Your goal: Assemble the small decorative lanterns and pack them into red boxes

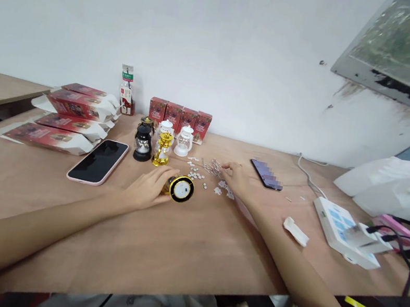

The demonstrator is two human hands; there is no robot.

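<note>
My left hand [149, 186] is wrapped round a small gold lantern [182, 189], which lies tipped so that its black-rimmed base and white round centre face me. At the middle of the table my right hand [236, 178] has its fingertips closed at a pile of thin silvery metal pieces [211, 166]; what lies between them is too small to name. Small white discs [196, 175] and white flat pieces [225, 189] are scattered close by. Behind my left hand stand a black lantern [143, 144], a gold lantern [163, 149] and a white lantern [184, 141], with others partly hidden.
Red boxes [173, 114] line the wall, and open red cartons [53, 137] are stacked left. A pink-edged phone [98, 161], a dark phone [265, 175], a white scrap [295, 231] and a power strip [342, 230] with cables lie on the table [171, 253].
</note>
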